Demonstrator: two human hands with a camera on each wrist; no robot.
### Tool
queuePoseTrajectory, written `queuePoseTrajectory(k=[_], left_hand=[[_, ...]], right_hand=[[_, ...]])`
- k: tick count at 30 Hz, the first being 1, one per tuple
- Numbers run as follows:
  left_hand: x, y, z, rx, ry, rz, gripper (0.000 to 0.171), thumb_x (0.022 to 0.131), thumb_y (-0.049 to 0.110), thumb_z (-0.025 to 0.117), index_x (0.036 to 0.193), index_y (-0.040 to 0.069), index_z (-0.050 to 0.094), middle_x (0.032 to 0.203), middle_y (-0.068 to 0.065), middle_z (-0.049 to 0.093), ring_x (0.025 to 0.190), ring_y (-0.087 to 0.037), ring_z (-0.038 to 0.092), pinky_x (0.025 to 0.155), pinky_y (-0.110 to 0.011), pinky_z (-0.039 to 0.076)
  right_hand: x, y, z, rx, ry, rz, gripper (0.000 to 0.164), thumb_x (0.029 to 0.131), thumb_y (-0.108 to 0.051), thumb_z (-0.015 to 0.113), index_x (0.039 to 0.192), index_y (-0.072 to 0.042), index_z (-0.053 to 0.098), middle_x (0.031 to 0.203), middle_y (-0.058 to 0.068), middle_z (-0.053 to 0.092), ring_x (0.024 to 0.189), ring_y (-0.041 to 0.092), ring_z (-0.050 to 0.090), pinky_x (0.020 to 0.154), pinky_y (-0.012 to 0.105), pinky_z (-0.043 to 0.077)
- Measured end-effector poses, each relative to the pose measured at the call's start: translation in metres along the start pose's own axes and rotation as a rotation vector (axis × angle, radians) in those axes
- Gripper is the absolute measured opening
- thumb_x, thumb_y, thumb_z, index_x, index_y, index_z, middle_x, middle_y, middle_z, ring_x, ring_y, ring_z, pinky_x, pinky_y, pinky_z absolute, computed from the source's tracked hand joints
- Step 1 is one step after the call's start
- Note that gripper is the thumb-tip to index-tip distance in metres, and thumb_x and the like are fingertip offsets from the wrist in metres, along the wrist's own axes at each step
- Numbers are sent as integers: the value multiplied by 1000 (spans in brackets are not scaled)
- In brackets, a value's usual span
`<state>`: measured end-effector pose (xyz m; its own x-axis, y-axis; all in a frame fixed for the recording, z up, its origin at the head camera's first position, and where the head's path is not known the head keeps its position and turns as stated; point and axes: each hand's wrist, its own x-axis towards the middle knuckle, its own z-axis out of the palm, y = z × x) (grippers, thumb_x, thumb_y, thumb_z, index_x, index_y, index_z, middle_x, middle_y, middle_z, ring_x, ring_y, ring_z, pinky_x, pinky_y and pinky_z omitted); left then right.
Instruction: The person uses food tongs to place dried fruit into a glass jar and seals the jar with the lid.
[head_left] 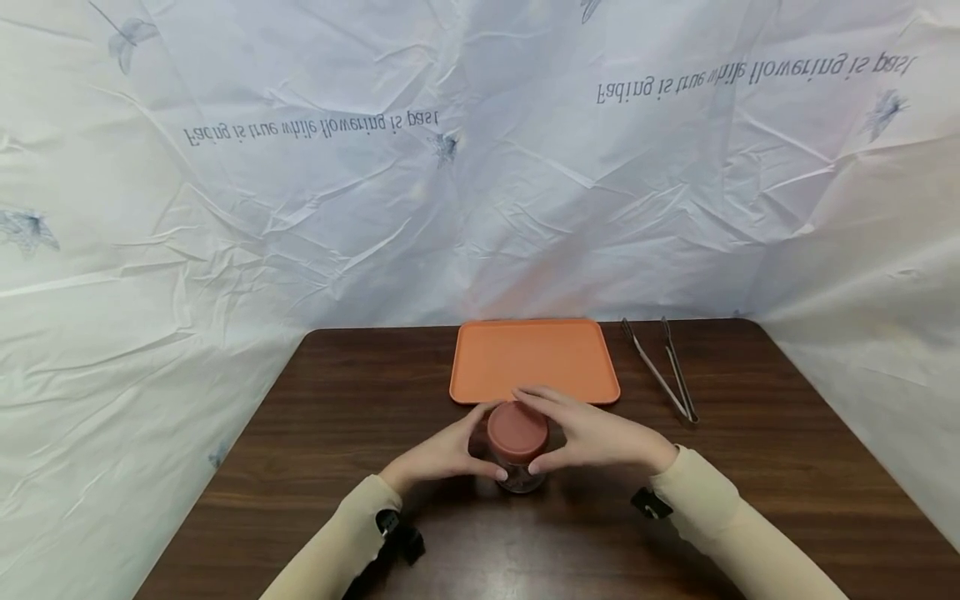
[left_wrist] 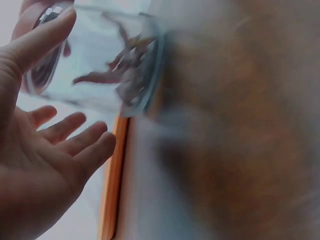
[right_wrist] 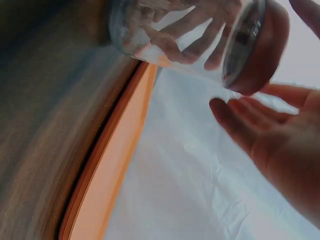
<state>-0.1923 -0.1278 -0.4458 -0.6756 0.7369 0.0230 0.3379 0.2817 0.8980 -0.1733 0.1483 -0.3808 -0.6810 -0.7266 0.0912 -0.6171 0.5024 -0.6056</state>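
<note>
A clear glass jar (head_left: 519, 481) with a reddish-brown lid (head_left: 517, 429) stands upright on the table, in front of the tray. Small irregular brownish pieces (left_wrist: 132, 75) lie near its base in the left wrist view; their kind is unclear. My left hand (head_left: 444, 454) curves about the jar's left side, thumb at the front and fingers behind, spread and apart from the glass. Opposite it, my right hand (head_left: 600, 432) arches about the lid's right side. Its fingers (right_wrist: 240, 125) reach close by the lid; whether any touch it is hard to tell.
Behind the jar lies an orange tray (head_left: 532, 358). Metal tongs (head_left: 678, 371) rest spread apart to its right. Around the dark wooden table (head_left: 360, 392) hangs a wrinkled white sheet (head_left: 450, 233) with printed writing.
</note>
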Motion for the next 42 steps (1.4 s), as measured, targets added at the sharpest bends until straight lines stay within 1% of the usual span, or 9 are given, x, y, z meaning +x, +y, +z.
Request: queuePoseTrajectory(k=[3,8,17,24,28,32,35,38,42], left_hand=[[3,1,-5,-17,-39,-35,92,88,29,82,158,39,22,152,15,41,139,-9,42,109,-37,40],[5,2,-4,-8,-61,-46,86,88,31,81,155,40,28,150,16,45,137,-7,44,110,-35,39],[-2,4,9,129,96,-23,91,83,40,84,157,35,30,147,13,50,132,-9,50,106,-38,44],[-6,10,20,159,182,-44,92,82,45,84,156,26,32,144,9,54,129,-10,54,102,-36,47],[-4,13,15,166,135,-21,95,82,45,84,157,31,28,149,11,47,133,-9,49,106,-38,44],[-1,11,5,133,48,3,97,85,38,83,159,37,21,155,14,38,139,-10,42,110,-43,39],[3,8,1,106,4,-16,95,87,36,82,158,41,20,155,16,38,140,-9,41,111,-42,39],[5,5,2,113,1,-33,91,87,38,82,157,40,25,149,16,46,135,-7,46,108,-38,41],[4,4,6,152,60,-23,89,83,40,84,156,32,34,141,13,55,126,-7,55,102,-35,47]], right_hand=[[4,4,-3,7,-33,-22,93,87,-53,76,160,-15,31,160,8,32,143,25,37,107,49,41],[8,3,-1,0,-7,-22,92,84,-51,80,156,-10,39,143,1,46,119,15,53,95,37,48],[10,-8,12,-76,134,10,87,78,-50,85,145,-5,53,119,-1,51,99,11,55,83,32,51],[9,-16,21,-147,218,93,88,76,-60,82,139,-4,56,109,-1,51,90,9,57,76,32,53],[8,-17,17,-142,179,82,90,78,-62,79,141,-4,53,118,2,52,94,11,58,78,32,52],[7,-14,6,-77,56,37,95,83,-56,78,153,-4,41,142,8,46,114,17,55,88,36,51],[7,-11,0,-77,-1,11,91,86,-49,79,155,-5,38,150,9,41,123,20,52,93,39,49],[9,-9,-1,-112,2,-4,86,86,-45,81,152,-6,44,147,8,45,121,20,54,93,38,49],[11,-12,1,-122,42,7,87,82,-46,83,150,-5,48,140,6,50,111,17,57,86,34,51]])
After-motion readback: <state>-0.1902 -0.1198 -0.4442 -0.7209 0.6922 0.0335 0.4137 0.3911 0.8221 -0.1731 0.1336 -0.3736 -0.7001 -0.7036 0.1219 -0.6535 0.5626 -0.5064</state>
